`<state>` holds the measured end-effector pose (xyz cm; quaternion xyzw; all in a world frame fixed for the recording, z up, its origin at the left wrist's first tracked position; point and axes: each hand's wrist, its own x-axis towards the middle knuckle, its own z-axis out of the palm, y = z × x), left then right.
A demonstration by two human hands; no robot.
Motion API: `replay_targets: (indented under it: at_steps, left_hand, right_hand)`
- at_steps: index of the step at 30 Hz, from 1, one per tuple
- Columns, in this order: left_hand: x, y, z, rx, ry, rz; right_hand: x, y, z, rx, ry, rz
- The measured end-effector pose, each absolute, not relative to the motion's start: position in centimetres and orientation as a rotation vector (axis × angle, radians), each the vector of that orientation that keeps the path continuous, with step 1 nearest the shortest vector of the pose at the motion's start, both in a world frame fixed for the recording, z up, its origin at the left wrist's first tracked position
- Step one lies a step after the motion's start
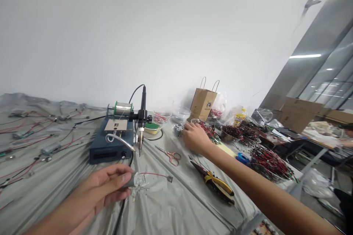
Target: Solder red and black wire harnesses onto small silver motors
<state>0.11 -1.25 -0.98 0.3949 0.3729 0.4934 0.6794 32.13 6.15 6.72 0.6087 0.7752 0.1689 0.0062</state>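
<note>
My left hand pinches a small grey motor low over the covered table. From the motor a red wire runs right to a small metal tab. My right hand reaches out to the clear plastic bowls, fingers curled down at the edge of a bowl of grey parts. What its fingertips touch is hidden. Just beyond that hand lies a bundle of red and black wires. Scissors and yellow-handled pliers lie between my hands.
A blue soldering station with a solder spool and an upright soldering iron stands ahead. Wired motors are spread at left. A paper bag, a yellow bottle and wire heaps are at right.
</note>
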Motion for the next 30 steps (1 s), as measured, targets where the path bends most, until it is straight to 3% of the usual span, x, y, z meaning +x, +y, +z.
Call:
replay_targets:
  at_steps: [8,17,30]
  left_hand:
    - [-1.3,-0.2,-0.6,0.964,0.771,0.964]
    - [-1.5,-0.2,-0.7,0.978,0.722,0.932]
    - [-1.7,0.1,-1.1,0.977,0.746,0.934]
  right_hand:
    - [30.7,9.9,5.0,1.997,2.396,0.535]
    - [36.2,8.2,6.8,2.584,2.619,0.508]
    - [39.6,7.9,9.3,2.896,2.926,-0.296]
